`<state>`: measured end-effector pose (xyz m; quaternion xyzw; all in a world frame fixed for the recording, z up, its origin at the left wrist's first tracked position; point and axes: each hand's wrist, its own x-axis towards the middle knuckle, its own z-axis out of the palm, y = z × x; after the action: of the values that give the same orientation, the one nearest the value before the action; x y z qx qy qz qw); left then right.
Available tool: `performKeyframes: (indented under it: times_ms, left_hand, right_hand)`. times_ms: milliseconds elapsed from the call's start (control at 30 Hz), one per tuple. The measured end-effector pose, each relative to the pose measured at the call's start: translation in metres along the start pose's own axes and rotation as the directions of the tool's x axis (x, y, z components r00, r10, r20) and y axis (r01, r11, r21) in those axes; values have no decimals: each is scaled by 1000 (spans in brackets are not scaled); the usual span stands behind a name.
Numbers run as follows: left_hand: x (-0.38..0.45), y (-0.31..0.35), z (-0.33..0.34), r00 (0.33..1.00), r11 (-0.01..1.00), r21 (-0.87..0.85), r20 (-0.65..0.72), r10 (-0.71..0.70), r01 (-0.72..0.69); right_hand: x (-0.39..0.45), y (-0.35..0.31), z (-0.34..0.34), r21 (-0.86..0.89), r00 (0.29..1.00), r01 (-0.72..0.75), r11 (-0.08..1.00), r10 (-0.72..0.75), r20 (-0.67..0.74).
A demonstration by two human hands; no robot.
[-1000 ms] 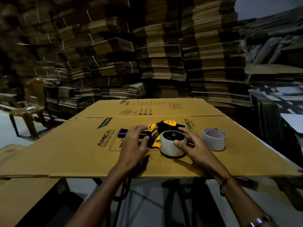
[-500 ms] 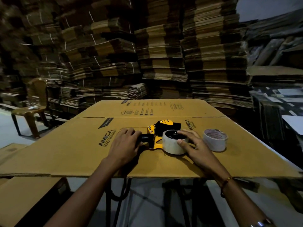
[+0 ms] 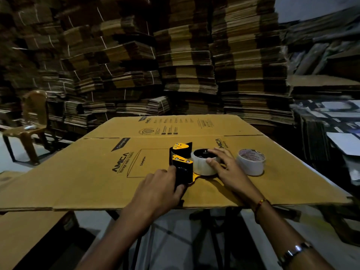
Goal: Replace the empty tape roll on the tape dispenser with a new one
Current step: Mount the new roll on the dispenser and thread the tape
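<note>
Head view, looking down onto a flattened cardboard sheet (image 3: 93, 172) laid as a work surface, printed with "AMICA" and "Crompton". Near its middle, a yellow-and-black tape dispenser (image 3: 181, 162) lying on its side, handle toward the camera. Left hand (image 3: 157, 189) wrapped around the black handle, fingers curled over it and thumb pressed along the near side: a closed grasp on the dispenser. Seated on the dispenser's hub, a roll of tape (image 3: 203, 163), pale around the outside, dark in the centre, flat face up. Right hand (image 3: 228, 170) laid against that roll, index finger reaching over the top rim, thumb pressed on the outer wall, remaining fingers spread loosely on the far right side; touching and lightly pinching the rim rather than enclosing it. Just beside the right hand, apart from it, a second roll (image 3: 251, 161) standing flat on the cardboard, white with faint red print inside the core; impossible to say whether bare core or wound with tape. Thread bracelet (image 3: 260, 204) on the right wrist, metal watch band (image 3: 296, 250) further up the forearm. Behind the sheet, tall stacks of flattened cartons (image 3: 185, 65) filling the background. At far left, a brown plastic chair (image 3: 29, 123) on the pale floor. Dim light throughout, fine detail on the dispenser's cutter end hard to read.
</note>
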<state>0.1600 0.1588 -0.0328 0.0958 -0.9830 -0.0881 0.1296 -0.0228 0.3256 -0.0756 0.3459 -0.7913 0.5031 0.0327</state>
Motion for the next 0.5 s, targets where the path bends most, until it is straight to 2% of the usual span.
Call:
performKeyframes:
  times_ms: [167,267,367,500]
  left_hand:
    - [-6,33,2,996,993,-111,84,39,-30]
    - [-8,53,10,991,989,-144,125,53,-35]
    - [-7,71,18,992,988,-150,113,50,-33]
    - [4,91,29,993,975,-211,74,87,-70]
  right_hand:
    - [18,2,-2,-31,999,-20,999,22,40]
    - [32,4,-3,-64,1000,-18,998,19,19]
    - [44,4,-5,-83,999,-43,996,45,12]
    - [56,4,-9,-121,994,-64,991,74,80]
